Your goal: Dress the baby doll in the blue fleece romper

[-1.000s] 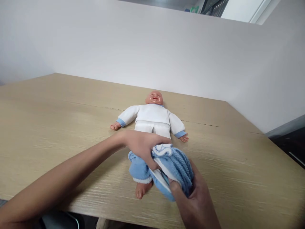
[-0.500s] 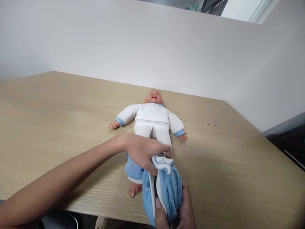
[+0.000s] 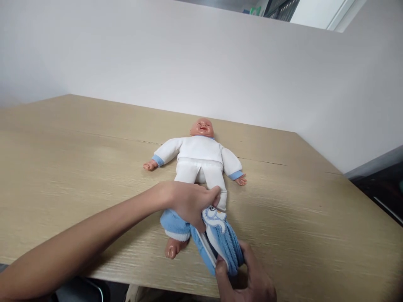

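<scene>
A bald doll [image 3: 201, 149] in a white top and white legs lies on its back, head away from me. Blue fluffy doll trousers [image 3: 229, 245] with white trim and a white embroidered patch are around its lower legs. One bare foot [image 3: 172, 247] sticks out of the left-hand trouser leg; the other trouser leg is bunched up, and the foot on that side is hidden. My left hand [image 3: 192, 203] reaches across the doll's legs, gripping the trousers' upper edge beside the patch. From below, my right hand [image 3: 248, 274] pinches the bunched leg, its thumb at the opening.
The doll lies on a wooden table [image 3: 94, 167] with its front edge close to me. Behind it rises a pale wall [image 3: 189, 63]. A dark object [image 3: 380, 184] stands beyond the table's right edge, and another dark item [image 3: 78, 289] is below the front edge.
My right hand has moved right and slightly up the table, swinging the bunched trouser leg with it. My left hand has shifted slightly. The bare foot has moved a little left.
</scene>
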Tool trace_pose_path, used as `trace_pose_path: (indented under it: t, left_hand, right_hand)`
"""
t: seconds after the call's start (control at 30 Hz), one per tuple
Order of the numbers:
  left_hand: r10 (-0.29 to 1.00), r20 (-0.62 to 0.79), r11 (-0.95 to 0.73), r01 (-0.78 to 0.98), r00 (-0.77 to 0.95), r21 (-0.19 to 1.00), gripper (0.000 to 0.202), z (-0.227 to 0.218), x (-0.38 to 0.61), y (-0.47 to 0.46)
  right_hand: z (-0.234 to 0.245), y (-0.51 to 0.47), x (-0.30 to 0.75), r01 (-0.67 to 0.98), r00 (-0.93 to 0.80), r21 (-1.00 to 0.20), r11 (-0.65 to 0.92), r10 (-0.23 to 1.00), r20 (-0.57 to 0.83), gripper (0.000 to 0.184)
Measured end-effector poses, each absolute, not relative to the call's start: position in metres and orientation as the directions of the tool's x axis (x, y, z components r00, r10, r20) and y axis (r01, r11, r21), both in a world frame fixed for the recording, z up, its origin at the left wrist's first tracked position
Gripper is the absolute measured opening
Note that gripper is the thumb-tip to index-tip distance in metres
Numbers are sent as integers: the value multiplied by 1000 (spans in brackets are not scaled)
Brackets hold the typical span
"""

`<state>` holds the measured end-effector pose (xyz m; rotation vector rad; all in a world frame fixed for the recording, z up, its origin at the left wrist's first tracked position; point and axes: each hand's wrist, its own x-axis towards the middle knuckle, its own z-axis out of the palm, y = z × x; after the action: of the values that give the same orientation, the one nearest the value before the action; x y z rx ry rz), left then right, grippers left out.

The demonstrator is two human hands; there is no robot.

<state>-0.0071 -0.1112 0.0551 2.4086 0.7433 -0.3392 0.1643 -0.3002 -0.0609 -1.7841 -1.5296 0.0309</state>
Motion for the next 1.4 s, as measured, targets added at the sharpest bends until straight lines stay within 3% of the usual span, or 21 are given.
trace_pose_path:
  t: [0.13,0.27,0.43,0.57,0.73,0.87,1.07,1.17,1.27,1.4]
  left_hand:
    - [432,-420,-666,596,798,448,76,52,-5,-111]
    - [435,-401,-658,588,807,470,78,47,-4,-112]
    - [444,-385,-644,587,809,491,74,44,-4,-114]
    - [479,-391,-642,617,786,455,71,44,-2,-118]
    - [485,-386,-637,619,785,460,64,48,-2,-119]
    - [476,-348,-534,580,807,615,63,49,-9,-115]
    - [510,-269,-340,479,817,809,67,48,-22,-120]
    - [539,-234,-260,424,809,868,66,48,-26,-125]
    - [578,-148,-229,334,802,914,63,45,-30,-128]
    - [617,-2,-324,257,787,910,55,38,-36,-129]
  right_hand:
    - [-68,-292,170,822,218,-546,166,793,569,10]
    - [-67,-288,176,804,237,-562,194,763,602,13]
    - [-63,-288,181,846,204,-496,194,742,639,11]
    - [-63,-292,176,757,282,-641,127,821,496,16]
    - [-58,-293,172,549,356,-835,-38,915,192,26]
    - [-53,-288,176,243,348,-965,-98,937,-7,32]
    - [-50,-272,181,-42,224,-989,-143,963,-148,27]
    - [-47,-259,184,-120,181,-989,-87,977,-108,43]
    - [-39,-243,192,-63,139,-997,36,990,27,59]
    - [-19,-220,208,162,4,-977,142,990,144,40]
